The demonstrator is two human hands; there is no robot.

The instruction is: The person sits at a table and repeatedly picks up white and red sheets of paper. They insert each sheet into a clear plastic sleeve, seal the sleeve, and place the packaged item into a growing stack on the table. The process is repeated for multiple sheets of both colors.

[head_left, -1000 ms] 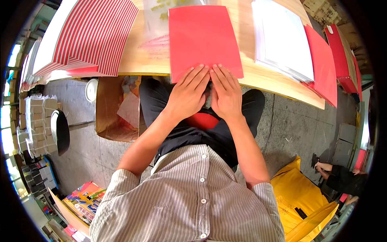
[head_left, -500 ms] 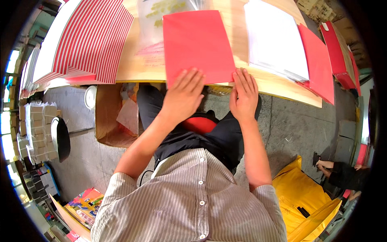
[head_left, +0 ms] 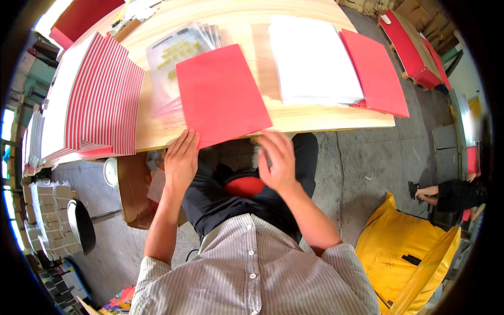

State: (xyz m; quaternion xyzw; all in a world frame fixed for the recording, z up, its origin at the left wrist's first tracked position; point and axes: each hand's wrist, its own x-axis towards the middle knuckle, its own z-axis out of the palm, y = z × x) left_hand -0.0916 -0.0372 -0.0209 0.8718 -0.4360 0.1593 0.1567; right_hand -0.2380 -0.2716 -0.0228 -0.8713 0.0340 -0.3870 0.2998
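Observation:
A flat red paper cover lies tilted on the wooden table, its lower left corner jutting past the front edge. My left hand grips that corner, fingers on top; its thumb is hidden. Just off the cover's lower right corner is my right hand, slightly blurred, fingers apart and holding nothing. Left of the cover leans a tall stack of red-and-white layered booklets. To the right sit a pile of white sheets and, beside it, more red covers.
Clear plastic sleeves with a yellow-green pattern lie behind the cover on the table. A cardboard box stands under the front edge. On the right floor is a yellow sack; another person is at far right.
The red cover has turned and its near edge now slants. My left hand has slid to its lower left corner; my right hand has come off it. The whole view has shifted.

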